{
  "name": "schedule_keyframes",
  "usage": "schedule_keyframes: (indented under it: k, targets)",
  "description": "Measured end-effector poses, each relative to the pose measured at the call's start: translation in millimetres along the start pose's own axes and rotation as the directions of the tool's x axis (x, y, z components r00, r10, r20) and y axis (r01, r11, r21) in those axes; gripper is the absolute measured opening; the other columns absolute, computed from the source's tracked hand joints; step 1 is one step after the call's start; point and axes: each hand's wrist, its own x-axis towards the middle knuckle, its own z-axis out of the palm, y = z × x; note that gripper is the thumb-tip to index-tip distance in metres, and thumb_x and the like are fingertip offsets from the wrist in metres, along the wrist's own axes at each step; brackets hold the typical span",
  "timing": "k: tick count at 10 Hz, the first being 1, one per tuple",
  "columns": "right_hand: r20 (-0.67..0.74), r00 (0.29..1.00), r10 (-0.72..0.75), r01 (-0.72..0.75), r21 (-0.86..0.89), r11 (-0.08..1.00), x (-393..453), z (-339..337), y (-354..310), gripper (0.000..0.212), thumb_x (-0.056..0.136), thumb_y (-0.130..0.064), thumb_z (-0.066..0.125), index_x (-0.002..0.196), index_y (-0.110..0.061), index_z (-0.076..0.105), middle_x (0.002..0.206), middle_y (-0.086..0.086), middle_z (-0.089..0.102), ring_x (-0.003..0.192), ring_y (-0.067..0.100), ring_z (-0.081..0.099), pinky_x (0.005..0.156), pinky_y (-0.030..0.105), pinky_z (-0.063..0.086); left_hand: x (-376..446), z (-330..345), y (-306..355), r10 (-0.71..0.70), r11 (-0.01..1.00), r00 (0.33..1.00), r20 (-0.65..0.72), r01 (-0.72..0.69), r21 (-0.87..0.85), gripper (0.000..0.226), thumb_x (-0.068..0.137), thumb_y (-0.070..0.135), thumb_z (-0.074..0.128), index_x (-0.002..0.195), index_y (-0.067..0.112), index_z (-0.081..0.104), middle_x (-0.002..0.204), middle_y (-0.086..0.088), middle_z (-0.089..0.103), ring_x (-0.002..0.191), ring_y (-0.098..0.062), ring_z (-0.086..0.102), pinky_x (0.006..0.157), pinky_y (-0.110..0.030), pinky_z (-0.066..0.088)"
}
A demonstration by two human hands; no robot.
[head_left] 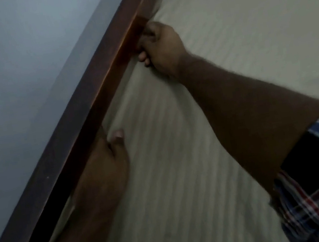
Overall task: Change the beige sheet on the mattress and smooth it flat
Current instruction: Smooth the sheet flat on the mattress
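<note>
A beige sheet (234, 31) with faint woven stripes covers the mattress across the right and lower part of the view. Its edge runs down along a dark wooden bed rail (95, 93). My right hand (161, 47) is at that edge, fingers curled shut around the sheet where it meets the rail. My left hand (106, 162) lies lower along the same edge; its fingers go down into the gap between mattress and rail and are hidden, only the thumb rests on top of the sheet. Slight wrinkles spread from both hands.
A pale blue-grey wall (12, 81) stands directly behind the wooden rail on the left. A checked sleeve (315, 190) shows at the lower right. The view is dim and a little blurred.
</note>
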Motion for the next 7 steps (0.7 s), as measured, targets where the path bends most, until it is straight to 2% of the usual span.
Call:
schedule_keyframes:
  k: [1,2,3,4,5,6,7]
  targets:
    - [-0.095,0.975,-0.200,0.173,-0.240,0.955,-37,-10,7,0.022,0.094,-0.014,0.057,0.111,-0.011,0.071,0.107,0.009,0.074,0.099,0.025,0.069,0.092,0.034,0.052,-1,-4,4,-0.068,0.969,0.994,0.089,0.087,-0.231,0.053,0.107,0.037,0.032,0.152,0.008,0.038,0.152,-0.015,0.043,0.140,-0.030,0.040,0.097,-0.025,0.027]
    - [-0.263,0.892,-0.366,0.161,-0.573,0.803,-107,-33,45,0.041,0.093,-0.023,0.057,0.129,-0.007,0.066,0.131,0.016,0.065,0.123,0.033,0.059,0.108,0.035,0.039,1,-6,-7,-0.004,0.992,1.000,0.019,0.006,-0.128,0.060,0.108,0.045,0.030,0.149,0.003,0.040,0.150,-0.023,0.045,0.140,-0.037,0.042,0.107,-0.030,0.029]
    - [-0.227,0.945,-0.235,-0.019,-0.756,0.655,-167,-18,78,0.058,0.099,-0.045,0.041,0.147,-0.013,0.050,0.156,0.018,0.040,0.144,0.042,0.034,0.119,0.053,0.026,-16,-3,-2,0.138,0.968,0.989,-0.052,-0.123,0.219,0.069,0.102,0.055,0.029,0.148,0.006,0.041,0.148,-0.027,0.046,0.133,-0.047,0.047,0.111,-0.053,0.037]
    - [-0.201,0.966,-0.163,-0.067,-0.803,0.592,-175,15,80,0.066,0.100,-0.053,0.031,0.156,-0.019,0.034,0.166,0.011,0.022,0.153,0.039,0.012,0.122,0.056,0.008,-46,14,-7,0.539,0.672,0.833,0.123,-0.513,0.533,0.066,0.095,0.046,0.039,0.153,0.013,0.041,0.159,-0.016,0.037,0.145,-0.045,0.032,0.115,-0.062,0.024]
    - [-0.228,0.956,-0.184,-0.081,-0.808,0.584,-177,22,77,0.068,0.099,-0.056,0.031,0.156,-0.018,0.035,0.166,0.009,0.024,0.153,0.037,0.015,0.121,0.056,0.008,-47,19,-25,0.543,0.601,0.801,0.252,-0.581,0.549,0.069,0.095,0.056,0.034,0.154,0.021,0.040,0.162,-0.014,0.033,0.148,-0.042,0.028,0.119,-0.061,0.021]
    - [-0.169,0.975,-0.147,-0.059,-0.829,0.556,-226,-9,100,0.072,0.099,-0.064,0.027,0.157,-0.022,0.031,0.166,0.004,0.024,0.154,0.029,0.018,0.122,0.055,0.010,-35,7,-37,0.475,0.645,0.846,0.242,-0.522,0.558,0.076,0.093,0.066,0.030,0.159,0.029,0.027,0.166,-0.012,0.021,0.152,-0.034,0.021,0.118,-0.057,0.019]
    - [-0.361,0.933,-0.006,-0.317,-0.827,0.464,-314,-88,154,0.081,0.097,-0.071,0.020,0.158,-0.018,0.031,0.165,0.007,0.027,0.152,0.030,0.023,0.121,0.058,0.017,-28,1,-45,0.463,0.696,0.861,0.211,-0.500,0.515,0.080,0.092,0.071,0.027,0.160,0.029,0.022,0.168,-0.008,0.018,0.151,-0.036,0.019,0.119,-0.058,0.019]
